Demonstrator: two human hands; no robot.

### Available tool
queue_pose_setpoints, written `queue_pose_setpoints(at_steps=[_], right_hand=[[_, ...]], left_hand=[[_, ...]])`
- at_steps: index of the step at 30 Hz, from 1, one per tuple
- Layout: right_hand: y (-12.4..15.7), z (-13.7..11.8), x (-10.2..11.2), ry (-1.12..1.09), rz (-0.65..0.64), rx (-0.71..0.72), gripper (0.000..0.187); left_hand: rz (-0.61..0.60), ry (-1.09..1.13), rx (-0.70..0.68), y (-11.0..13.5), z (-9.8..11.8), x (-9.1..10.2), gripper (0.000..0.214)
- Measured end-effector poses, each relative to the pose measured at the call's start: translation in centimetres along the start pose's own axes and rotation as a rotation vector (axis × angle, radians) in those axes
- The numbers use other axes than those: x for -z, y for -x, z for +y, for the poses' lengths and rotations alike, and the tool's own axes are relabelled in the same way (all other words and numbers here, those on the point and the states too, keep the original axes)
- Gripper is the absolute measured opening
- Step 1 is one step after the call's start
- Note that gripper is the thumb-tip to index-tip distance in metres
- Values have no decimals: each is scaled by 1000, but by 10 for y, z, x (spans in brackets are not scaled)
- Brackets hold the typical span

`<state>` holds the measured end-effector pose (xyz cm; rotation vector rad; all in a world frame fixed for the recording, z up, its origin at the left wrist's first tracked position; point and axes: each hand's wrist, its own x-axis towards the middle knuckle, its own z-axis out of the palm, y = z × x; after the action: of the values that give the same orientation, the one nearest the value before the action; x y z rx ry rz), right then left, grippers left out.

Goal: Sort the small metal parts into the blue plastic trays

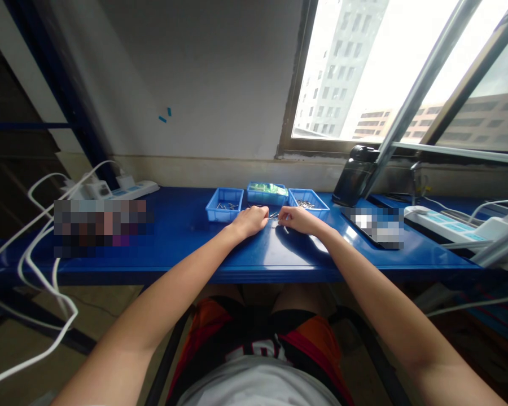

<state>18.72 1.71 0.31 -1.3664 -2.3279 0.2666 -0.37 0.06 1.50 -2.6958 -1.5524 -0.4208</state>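
My left hand (252, 221) rests low over the blue table, its fingers curled together. Facing it across a small gap is my right hand (298, 220), thumb and fingers pinched. Several small, thin metal pieces (273, 215) lie between the fingertips; their exact kind is too small to tell. What either hand grips is hidden by the fingers. Just beyond the left hand stands a blue bin (211, 215) with a few thin metal pieces inside. Behind the right hand, another blue bin (322, 210) contains many small metal parts. A middle blue bin (266, 198) holds a green-and-clear plastic packet (268, 189).
A black bottle-like container (353, 176) leans by the window. A flat dark device (370, 228), partly blurred, lies to the right. White power strips (438, 220) and cables occupy both sides; a pixelated area covers the left. The blue table (186, 242) ends near my lap.
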Motion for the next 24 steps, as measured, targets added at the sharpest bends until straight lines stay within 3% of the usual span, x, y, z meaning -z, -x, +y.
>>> queue_pose_setpoints(at_steps=[17,20,24], right_hand=[[2,-4,5,8,-6,3,15],[6,-7,10,42,-10,33,19],[14,-7,27,127,83,29,23]], left_hand=[[25,45,-48,-2,-1,-4,15],[9,18,-31,-1,-1,-3,19],[-18,-45,-55,0,0,-5,24]])
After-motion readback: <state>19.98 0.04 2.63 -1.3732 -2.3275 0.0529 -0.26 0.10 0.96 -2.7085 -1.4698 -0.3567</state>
